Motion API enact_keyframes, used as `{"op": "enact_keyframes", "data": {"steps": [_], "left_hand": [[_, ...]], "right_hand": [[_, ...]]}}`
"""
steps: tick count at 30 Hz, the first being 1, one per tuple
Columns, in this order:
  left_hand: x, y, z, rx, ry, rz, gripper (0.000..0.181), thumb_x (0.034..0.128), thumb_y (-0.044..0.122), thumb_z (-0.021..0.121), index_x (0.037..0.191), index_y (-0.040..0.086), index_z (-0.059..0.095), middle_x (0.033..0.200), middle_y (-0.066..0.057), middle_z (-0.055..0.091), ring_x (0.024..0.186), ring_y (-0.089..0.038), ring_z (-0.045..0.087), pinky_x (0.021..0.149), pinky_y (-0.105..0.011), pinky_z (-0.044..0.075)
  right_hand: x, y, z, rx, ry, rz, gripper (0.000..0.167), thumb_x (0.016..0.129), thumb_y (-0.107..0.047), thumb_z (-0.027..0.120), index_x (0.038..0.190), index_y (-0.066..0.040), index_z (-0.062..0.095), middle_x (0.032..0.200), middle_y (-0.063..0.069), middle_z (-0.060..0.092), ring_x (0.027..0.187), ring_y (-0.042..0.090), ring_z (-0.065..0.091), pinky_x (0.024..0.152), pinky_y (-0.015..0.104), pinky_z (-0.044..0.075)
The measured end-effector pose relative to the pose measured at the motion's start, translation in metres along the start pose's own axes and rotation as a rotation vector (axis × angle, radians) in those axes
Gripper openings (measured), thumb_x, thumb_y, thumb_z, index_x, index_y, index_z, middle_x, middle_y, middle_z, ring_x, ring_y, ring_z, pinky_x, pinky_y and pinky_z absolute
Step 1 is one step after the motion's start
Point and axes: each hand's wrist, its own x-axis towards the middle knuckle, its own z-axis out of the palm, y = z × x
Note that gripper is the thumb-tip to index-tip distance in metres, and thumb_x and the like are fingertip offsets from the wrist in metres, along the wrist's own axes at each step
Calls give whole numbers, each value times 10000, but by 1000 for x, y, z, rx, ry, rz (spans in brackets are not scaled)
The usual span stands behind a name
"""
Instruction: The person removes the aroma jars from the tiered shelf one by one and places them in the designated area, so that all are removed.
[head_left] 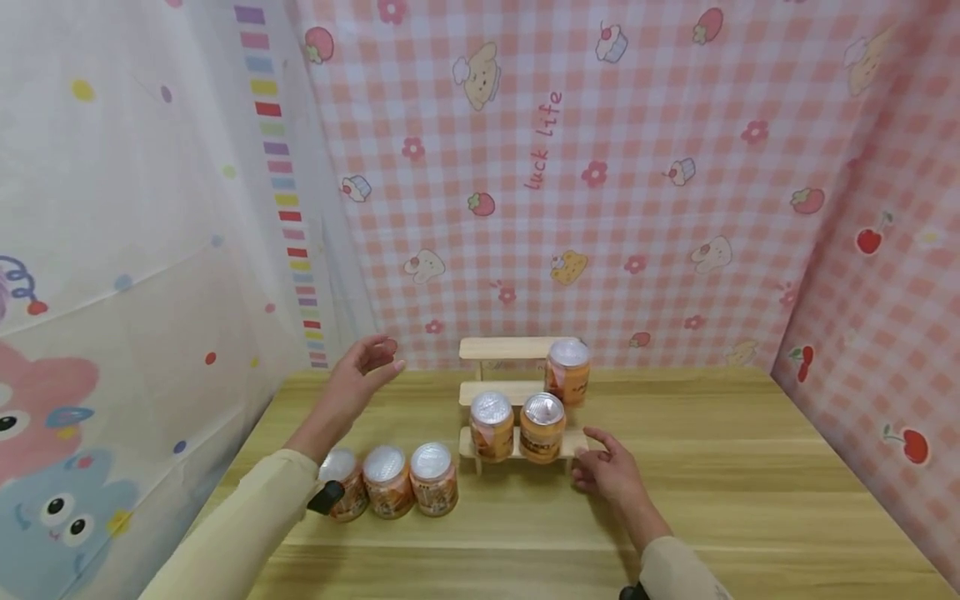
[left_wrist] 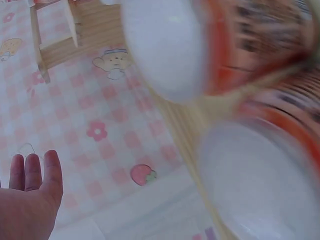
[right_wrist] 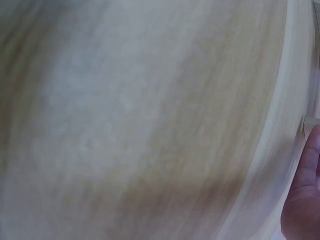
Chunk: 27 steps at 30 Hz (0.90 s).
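Observation:
A small wooden tiered rack [head_left: 495, 347] stands on the table. Two orange-labelled cans with silvery lids, a left can [head_left: 492, 429] and a right can [head_left: 542, 429], sit on its lowest step. Another can [head_left: 568, 372] stands higher up at the right. My right hand [head_left: 611, 471] is at the right end of the lowest step, fingertips at or very near the wood; contact is unclear. To the rack's left, my left hand [head_left: 360, 375] hovers with loosely bent fingers, holding nothing. In the left wrist view that hand [left_wrist: 32, 197] is apart from the cans [left_wrist: 165, 45].
Three similar cans form a row on the table left of the rack: a left can [head_left: 345, 487], partly behind the left sleeve, a middle can [head_left: 387, 483] and a right can [head_left: 433, 479]. A pink checked cloth [head_left: 637, 208] hangs behind the wooden table [head_left: 720, 500].

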Motion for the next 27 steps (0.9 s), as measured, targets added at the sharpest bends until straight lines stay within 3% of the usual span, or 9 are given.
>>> {"op": "enact_keyframes", "data": {"steps": [7, 14, 22, 27], "left_hand": [[24, 14, 25, -24, -27, -11, 692, 933, 203, 710, 1510, 66, 353, 1426, -186, 469, 1326, -334, 441, 1087, -467, 372], [44, 11, 44, -43, -27, 0, 684, 920, 195, 732, 1485, 36, 382, 1415, -184, 495, 1306, -352, 459, 1077, -445, 392], [59, 5, 57, 39, -101, -89, 658, 929, 235, 723, 1495, 130, 403, 1455, -177, 448, 1317, -326, 446, 1054, -478, 408], [65, 4, 62, 81, -156, -103, 648, 943, 244, 706, 1500, 118, 400, 1440, -202, 450, 1296, -343, 467, 1040, -487, 422]], "right_hand": [[-1, -2, 0, -8, 4, 7, 484, 993, -7, 560, 1440, 46, 383, 897, 85, 660, 659, 143, 651, 615, 314, 573], [1, 0, 1, 7, -3, 24, 486, 989, 5, 558, 1442, 44, 387, 860, 66, 664, 654, 138, 648, 611, 312, 574], [0, -2, 1, 8, -5, 34, 504, 987, 16, 550, 1459, 41, 375, 839, 52, 662, 653, 137, 647, 628, 316, 576], [-2, -5, -4, -2, -21, 17, 494, 986, 19, 551, 1445, 68, 374, 877, 74, 675, 679, 161, 659, 657, 331, 581]]}}
